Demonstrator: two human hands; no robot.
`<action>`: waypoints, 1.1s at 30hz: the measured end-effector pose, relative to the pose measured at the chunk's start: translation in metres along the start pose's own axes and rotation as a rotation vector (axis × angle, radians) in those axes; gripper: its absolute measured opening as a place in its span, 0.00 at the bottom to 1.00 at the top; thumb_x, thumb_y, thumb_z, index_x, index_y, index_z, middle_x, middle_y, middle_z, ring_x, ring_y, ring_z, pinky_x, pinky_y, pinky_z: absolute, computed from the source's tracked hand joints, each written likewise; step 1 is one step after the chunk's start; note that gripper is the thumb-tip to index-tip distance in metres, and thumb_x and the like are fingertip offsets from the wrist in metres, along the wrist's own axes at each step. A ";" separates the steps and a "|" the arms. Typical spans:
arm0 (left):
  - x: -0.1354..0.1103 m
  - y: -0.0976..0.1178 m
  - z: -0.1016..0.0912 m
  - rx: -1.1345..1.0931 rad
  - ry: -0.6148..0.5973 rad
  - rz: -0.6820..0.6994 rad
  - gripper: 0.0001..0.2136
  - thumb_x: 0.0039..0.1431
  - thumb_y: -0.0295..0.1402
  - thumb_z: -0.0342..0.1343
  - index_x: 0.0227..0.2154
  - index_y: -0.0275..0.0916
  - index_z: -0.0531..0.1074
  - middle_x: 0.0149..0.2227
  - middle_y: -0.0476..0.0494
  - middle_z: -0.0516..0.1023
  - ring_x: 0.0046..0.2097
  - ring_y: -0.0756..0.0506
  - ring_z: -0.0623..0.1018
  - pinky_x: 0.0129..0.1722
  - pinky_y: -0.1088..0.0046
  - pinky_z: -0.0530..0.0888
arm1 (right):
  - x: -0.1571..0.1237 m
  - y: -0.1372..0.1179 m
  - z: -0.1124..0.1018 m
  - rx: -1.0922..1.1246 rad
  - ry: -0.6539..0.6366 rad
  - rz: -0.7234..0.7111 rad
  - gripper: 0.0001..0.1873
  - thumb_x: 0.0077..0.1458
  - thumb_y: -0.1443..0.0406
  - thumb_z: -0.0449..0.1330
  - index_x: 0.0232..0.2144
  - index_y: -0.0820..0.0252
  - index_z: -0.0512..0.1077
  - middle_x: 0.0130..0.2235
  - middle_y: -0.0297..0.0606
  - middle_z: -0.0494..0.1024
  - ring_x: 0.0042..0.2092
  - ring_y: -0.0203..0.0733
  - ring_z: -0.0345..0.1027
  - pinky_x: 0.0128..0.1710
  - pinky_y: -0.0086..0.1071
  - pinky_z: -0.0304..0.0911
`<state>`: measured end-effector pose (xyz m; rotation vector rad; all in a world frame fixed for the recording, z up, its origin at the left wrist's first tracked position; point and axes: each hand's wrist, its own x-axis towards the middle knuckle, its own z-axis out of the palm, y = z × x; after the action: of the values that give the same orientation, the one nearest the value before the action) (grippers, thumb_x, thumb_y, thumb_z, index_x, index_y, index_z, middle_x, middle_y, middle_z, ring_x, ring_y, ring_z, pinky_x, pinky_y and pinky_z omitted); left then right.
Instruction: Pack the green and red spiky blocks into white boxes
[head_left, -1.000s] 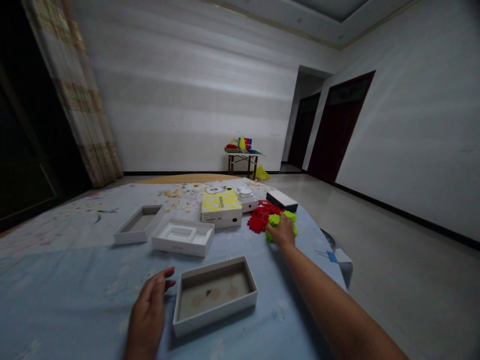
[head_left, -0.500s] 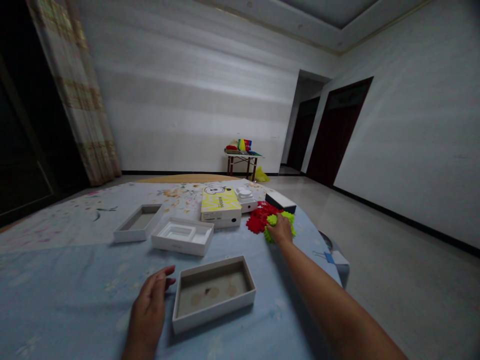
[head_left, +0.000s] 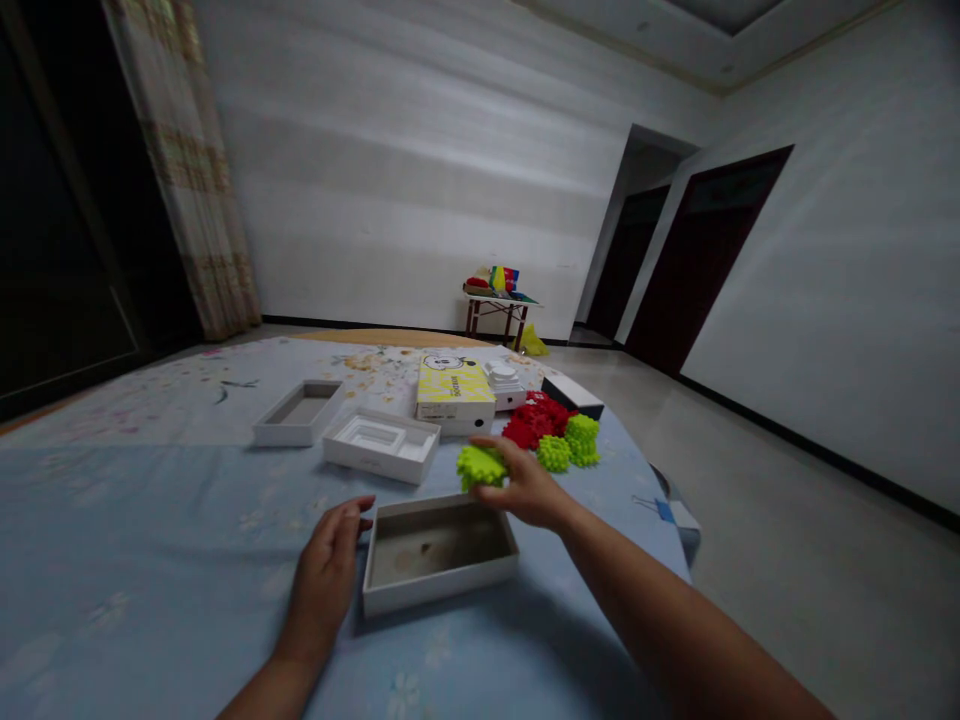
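My right hand [head_left: 521, 482] is closed round a lime-green knobbly piece [head_left: 480, 467], held above the far right edge of an open white box [head_left: 442, 585]. The grey inside of this box bears brownish stains and a small dark mark. Beside the box's left end, my left hand [head_left: 330, 550] is open, its fingers stretched towards the wall; whether they touch it I cannot tell. To the right lie more lime-green pieces [head_left: 555, 453], apart from my hand. Behind them is a heap of red knobbly pieces [head_left: 531, 428].
Further back on the cloth-covered table stand a grey-lined box [head_left: 289, 434], a white box with a moulded insert [head_left: 382, 462], a yellow-and-white carton [head_left: 454, 400], a white box with stacked white items [head_left: 505, 385] and a dark-topped box [head_left: 574, 396]. A blue clip [head_left: 664, 511] grips the right edge.
My right hand has lifted a lime-green piece from the pile and carried it left, over the box. My left hand stays beside the box. The view has shifted slightly.
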<state>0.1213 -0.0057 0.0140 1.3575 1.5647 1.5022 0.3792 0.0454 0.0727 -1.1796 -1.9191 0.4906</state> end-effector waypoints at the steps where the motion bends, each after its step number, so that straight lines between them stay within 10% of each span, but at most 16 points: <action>1: -0.001 0.001 0.000 0.004 -0.008 0.013 0.24 0.51 0.51 0.44 0.37 0.36 0.72 0.36 0.41 0.76 0.38 0.43 0.75 0.42 0.64 0.71 | -0.005 -0.013 0.009 0.052 -0.115 -0.025 0.31 0.41 0.64 0.61 0.51 0.58 0.63 0.46 0.40 0.70 0.45 0.40 0.66 0.45 0.34 0.61; 8: -0.004 0.001 0.001 0.035 -0.045 0.038 0.22 0.54 0.49 0.42 0.38 0.36 0.71 0.37 0.40 0.75 0.40 0.43 0.74 0.42 0.63 0.70 | -0.014 -0.037 0.048 0.050 -0.567 -0.134 0.33 0.38 0.64 0.65 0.50 0.54 0.66 0.48 0.37 0.70 0.47 0.41 0.66 0.47 0.32 0.60; 27: -0.001 -0.011 0.003 0.055 -0.084 0.057 0.20 0.55 0.45 0.41 0.38 0.37 0.71 0.39 0.40 0.74 0.43 0.42 0.72 0.47 0.61 0.67 | 0.016 -0.029 0.063 0.098 -1.159 -0.191 0.44 0.40 0.67 0.66 0.58 0.59 0.53 0.58 0.42 0.59 0.57 0.44 0.55 0.54 0.30 0.52; 33: -0.004 -0.007 0.004 0.060 -0.119 0.079 0.20 0.56 0.45 0.41 0.38 0.37 0.71 0.40 0.41 0.73 0.44 0.43 0.72 0.47 0.63 0.67 | 0.015 -0.021 0.051 0.360 -1.151 -0.080 0.33 0.46 0.72 0.58 0.56 0.60 0.57 0.56 0.41 0.63 0.55 0.40 0.58 0.53 0.31 0.54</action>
<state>0.1242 -0.0073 0.0052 1.5305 1.5080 1.4027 0.3232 0.0530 0.0630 -0.5694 -2.5941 1.6445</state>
